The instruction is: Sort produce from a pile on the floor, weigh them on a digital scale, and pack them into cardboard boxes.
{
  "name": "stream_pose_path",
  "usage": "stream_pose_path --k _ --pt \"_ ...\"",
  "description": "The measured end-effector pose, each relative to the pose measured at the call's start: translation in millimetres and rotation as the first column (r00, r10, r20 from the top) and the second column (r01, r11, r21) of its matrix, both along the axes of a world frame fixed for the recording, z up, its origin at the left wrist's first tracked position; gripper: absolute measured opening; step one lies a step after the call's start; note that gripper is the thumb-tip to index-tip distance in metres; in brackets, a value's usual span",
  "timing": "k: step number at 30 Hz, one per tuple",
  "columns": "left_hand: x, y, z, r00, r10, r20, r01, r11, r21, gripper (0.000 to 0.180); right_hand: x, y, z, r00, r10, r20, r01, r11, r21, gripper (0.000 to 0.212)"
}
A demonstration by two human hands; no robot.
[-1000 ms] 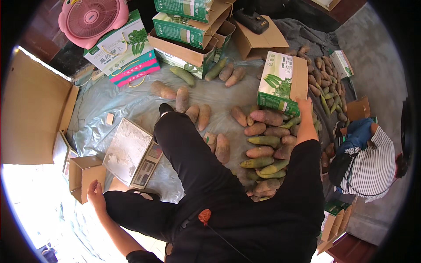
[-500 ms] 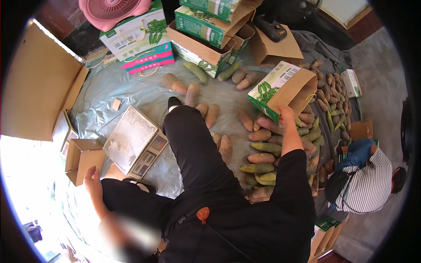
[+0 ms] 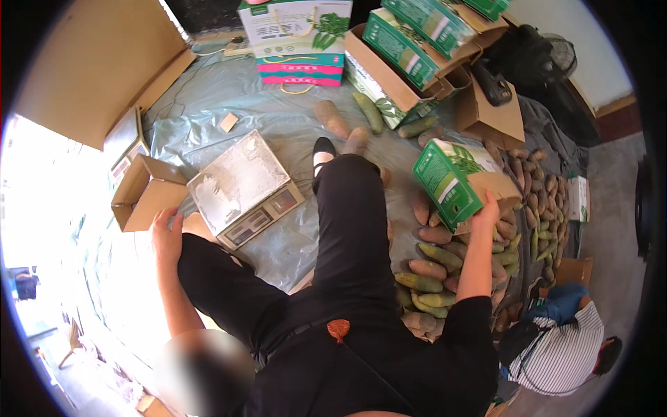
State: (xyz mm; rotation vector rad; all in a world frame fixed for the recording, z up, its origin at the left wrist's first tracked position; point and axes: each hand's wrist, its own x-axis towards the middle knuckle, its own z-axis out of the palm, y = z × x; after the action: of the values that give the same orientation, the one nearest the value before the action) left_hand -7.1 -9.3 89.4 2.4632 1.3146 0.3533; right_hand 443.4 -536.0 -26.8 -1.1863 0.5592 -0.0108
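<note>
My right hand [image 3: 488, 212] grips the open cardboard edge of a green and white carton [image 3: 445, 184] printed with leafy green radishes. The carton is tilted above a pile of long green and brown radishes [image 3: 434, 281], its green side toward me. My left hand [image 3: 167, 233] is beside my left knee, just below a small open brown cardboard box [image 3: 149, 194]. Its fingers are loosely bent and slightly apart, with nothing seen in them. Right of that box a flat-topped scale [image 3: 243, 184] lies on the plastic sheet; its pale plate carries dirt.
Stacked green cartons [image 3: 410, 52] and a white gift carton [image 3: 299, 31] stand at the far side. A brown box [image 3: 490, 115] sits near a black fan [image 3: 549, 55]. More radishes [image 3: 538, 201] lie at the right, near a crouching person in a striped shirt [image 3: 566, 347].
The whole view has swung, so most things sit elsewhere in the picture. The carton in my right hand has turned, showing more of its green side. My left hand stays near the small box.
</note>
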Motion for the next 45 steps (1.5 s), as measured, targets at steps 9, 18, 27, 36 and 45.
stream_pose_path --k 9,18,27,36,45 --pt "-1.4 -8.0 9.7 0.999 0.008 0.037 -0.007 1.000 -0.013 0.024 -43.1 74.9 115.2 0.899 0.426 0.098 -0.437 0.870 0.227 0.037" --pt "-8.2 -10.1 15.5 0.999 0.014 0.043 -0.014 1.000 0.015 0.025 -52.8 219.8 181.3 0.546 0.775 0.318 -0.815 0.402 0.417 0.041" --pt "-17.7 -10.5 16.5 0.998 0.050 0.043 -0.051 0.998 0.022 0.024 -97.1 375.3 211.8 0.092 0.953 0.290 -0.995 0.098 -0.005 0.035" --pt "-24.3 -9.5 15.2 0.995 0.019 0.093 -0.023 0.999 0.043 0.023 -148.6 442.8 151.5 -0.365 0.931 0.011 -0.786 -0.302 -0.540 0.029" --pt "-19.7 -9.9 17.3 0.993 0.043 0.112 -0.045 0.999 0.015 0.023 -162.4 440.3 84.7 -0.649 0.661 -0.376 0.048 -0.459 -0.887 0.022"
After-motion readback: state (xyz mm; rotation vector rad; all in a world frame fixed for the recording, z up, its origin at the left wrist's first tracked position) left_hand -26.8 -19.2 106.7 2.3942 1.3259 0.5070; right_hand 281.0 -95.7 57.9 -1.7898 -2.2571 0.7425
